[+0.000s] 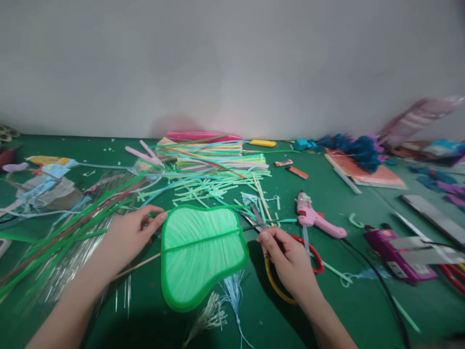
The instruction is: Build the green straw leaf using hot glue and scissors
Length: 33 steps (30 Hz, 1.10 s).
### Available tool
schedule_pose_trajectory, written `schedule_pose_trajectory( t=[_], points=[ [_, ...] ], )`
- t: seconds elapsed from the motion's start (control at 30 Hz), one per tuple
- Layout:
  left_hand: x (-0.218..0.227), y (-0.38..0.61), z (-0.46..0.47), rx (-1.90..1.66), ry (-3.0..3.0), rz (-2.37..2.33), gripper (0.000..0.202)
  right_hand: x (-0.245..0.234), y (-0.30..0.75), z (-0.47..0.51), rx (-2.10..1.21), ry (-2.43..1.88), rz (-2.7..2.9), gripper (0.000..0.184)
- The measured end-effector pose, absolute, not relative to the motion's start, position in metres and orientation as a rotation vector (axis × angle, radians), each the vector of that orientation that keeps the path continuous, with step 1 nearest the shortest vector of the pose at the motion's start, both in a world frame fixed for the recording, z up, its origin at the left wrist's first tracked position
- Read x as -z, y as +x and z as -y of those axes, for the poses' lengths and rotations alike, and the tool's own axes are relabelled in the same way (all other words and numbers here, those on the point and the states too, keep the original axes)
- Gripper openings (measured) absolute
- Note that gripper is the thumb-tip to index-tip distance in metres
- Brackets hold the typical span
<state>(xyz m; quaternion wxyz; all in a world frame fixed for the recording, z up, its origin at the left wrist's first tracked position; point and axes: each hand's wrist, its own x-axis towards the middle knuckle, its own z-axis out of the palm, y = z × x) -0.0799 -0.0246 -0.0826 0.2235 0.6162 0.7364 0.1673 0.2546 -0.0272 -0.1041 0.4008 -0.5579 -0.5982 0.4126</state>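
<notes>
A green leaf-shaped fan (199, 249) made of paper strips lies on the green table (254, 315), between my hands. My left hand (129, 237) pinches its upper left edge with curled fingers. My right hand (286, 259) is closed on scissors (259, 220) with red and yellow handles, blades pointing at the fan's right edge. A thin wooden stick (140, 265) runs out from under the fan to the left. Pale tassels (227, 303) lie below the fan.
A heap of coloured paper strips (210, 165) lies behind the fan. Long green strips and clear film (54, 242) lie left. A pink glue gun (314, 218) and a purple device (397, 252) sit right. A book with blue fluff (363, 162) is at the far right.
</notes>
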Motion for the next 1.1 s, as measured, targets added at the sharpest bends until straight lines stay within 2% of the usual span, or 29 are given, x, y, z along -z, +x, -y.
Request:
schedule_pose_trajectory(
  t=[0.1,0.23,0.3,0.33,0.37,0.43,0.47,0.67,0.73,0.83,0.9,1.0,1.07,1.1],
  points=[
    [0.085,-0.079,0.024,-0.530,1.740,-2.111,0.047,0.084,0.259,0.038,-1.051,-1.329,1.520,0.039],
    [0.081,-0.043,0.026,-0.704,1.878,-2.042,0.057,0.041,0.262,0.052,-0.973,-1.161,1.639,0.012],
    [0.076,-0.007,0.028,-0.742,2.026,-1.768,0.066,0.024,0.257,0.054,-0.969,-1.059,1.779,0.009],
    [0.073,0.012,0.030,-0.742,2.101,-1.481,0.076,0.019,0.254,0.054,-0.989,-1.000,1.855,0.009],
    [0.070,0.031,0.032,-0.741,2.102,-1.228,0.076,0.015,0.250,0.053,-1.016,-0.944,1.924,0.008],
    [0.068,0.064,0.039,-0.576,1.947,-0.813,0.048,0.016,0.245,0.048,-1.050,-0.888,2.006,0.006],
    [0.069,0.076,0.045,-0.539,1.908,-0.780,0.033,0.019,0.246,0.043,-1.033,-0.904,2.009,0.006],
    [0.095,0.064,0.092,-0.501,1.878,-0.953,0.059,0.058,0.281,0.005,-0.585,-1.321,2.065,0.024],
    [0.097,0.029,0.100,-0.533,1.888,-1.154,0.057,0.071,0.291,-0.002,-0.421,-1.403,2.222,0.030],
    [0.092,-0.032,0.094,-0.630,1.676,-1.734,0.037,0.080,0.292,-0.006,-0.166,-1.316,2.388,0.030],
    [0.089,-0.061,0.083,-0.744,1.329,-1.954,0.054,0.080,0.287,-0.007,-0.081,-1.229,2.425,0.030],
    [0.091,-0.078,0.068,-0.766,1.082,-1.793,0.081,0.082,0.274,-0.012,-0.111,-1.174,2.448,0.018],
    [0.093,-0.075,0.062,-0.754,1.056,-1.722,0.086,0.086,0.266,-0.019,-0.136,-1.171,2.450,0.012],
    [0.094,-0.072,0.061,-0.753,1.041,-1.706,0.086,0.089,0.263,-0.022,-0.134,-1.180,2.446,0.016]
  ],
)
